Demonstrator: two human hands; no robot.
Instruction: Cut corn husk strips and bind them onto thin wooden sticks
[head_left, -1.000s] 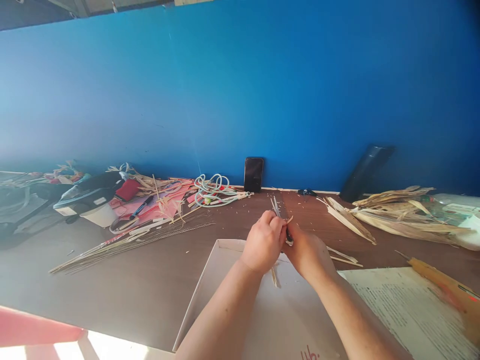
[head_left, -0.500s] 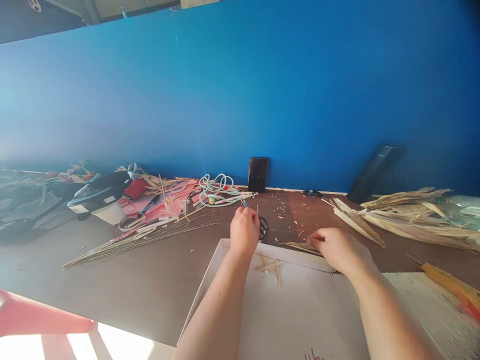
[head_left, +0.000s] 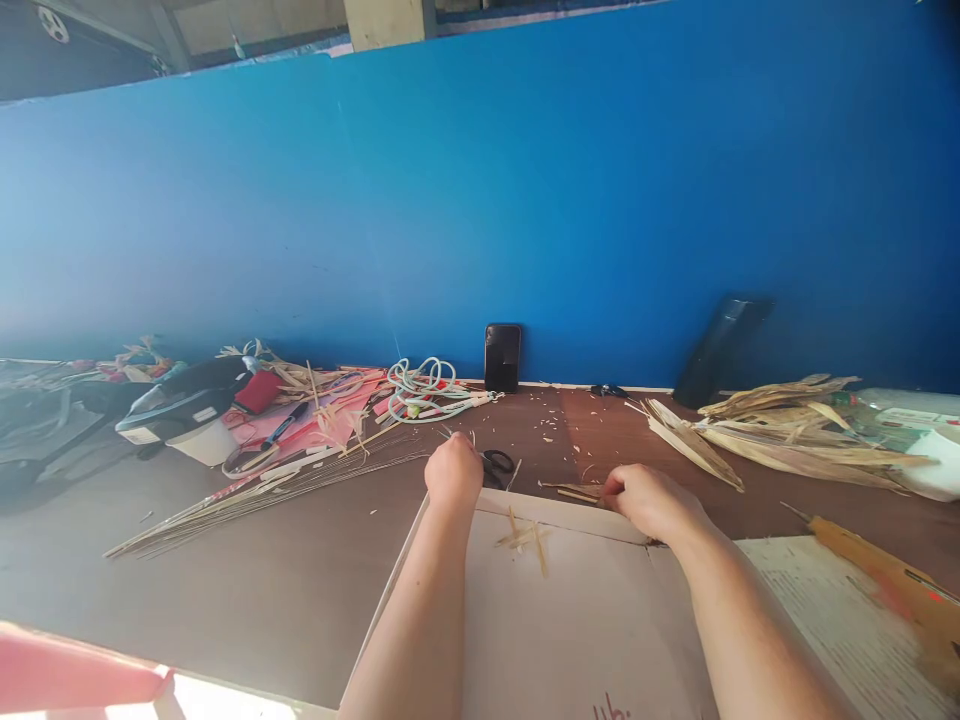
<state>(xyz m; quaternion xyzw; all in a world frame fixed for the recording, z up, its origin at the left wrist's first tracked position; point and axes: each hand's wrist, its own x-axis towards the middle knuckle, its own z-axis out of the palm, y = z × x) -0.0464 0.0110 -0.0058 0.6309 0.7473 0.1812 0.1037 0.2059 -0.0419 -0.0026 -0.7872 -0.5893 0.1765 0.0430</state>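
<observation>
My left hand (head_left: 454, 470) is closed at the far left corner of the white box lid (head_left: 585, 620). It grips a pair of scissors (head_left: 497, 464), whose black handles show to its right; the thin tips poke out beyond the knuckles. Beyond the lid's far rim, my right hand (head_left: 645, 497) has its fingertips pinched on the end of some dry husk strips (head_left: 574, 491). The fingers partly cover that end. Inside the lid lies a small crossed bundle of pale strips (head_left: 525, 536).
A phone (head_left: 502, 358) leans against the blue wall, beside coiled pale cord (head_left: 424, 388). Thin sticks (head_left: 262, 500) and a black cap-like item (head_left: 184, 395) lie left. Dried husks (head_left: 802, 440), a bottle (head_left: 892, 405) and a yellow-handled tool (head_left: 862, 555) lie right.
My left hand has drawn left and slightly nearer with the scissors, whose tips have swung lower. My right hand's fingers have come down onto the husk strips. The view has panned slightly right.
</observation>
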